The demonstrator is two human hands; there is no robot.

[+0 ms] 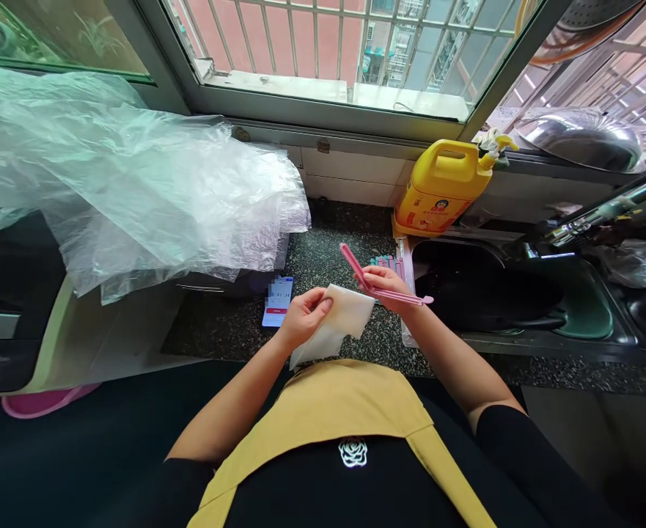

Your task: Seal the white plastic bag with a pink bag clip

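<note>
My left hand [303, 320] is closed, thumb on top, pinching a folded whitish, translucent plastic bag [352, 311] over the front of the counter. A lower flap of the bag hangs toward the apron. In my right hand [387, 281], just right of the bag, is a long pink bag sealing clip [350, 258], its two arms spread apart in a V. One arm points up and left, the other runs right below the fingers. Behind that hand, several more clips [384, 262] in pink and teal lie on the counter, partly hidden.
A phone [277, 302] showing a timer lies left of my hands. Large plastic sheeting [191, 198] covers things on the left. A yellow jug with a pump [438, 192] stands at the back, beside the sink [586, 293], which holds a black pan [498, 293].
</note>
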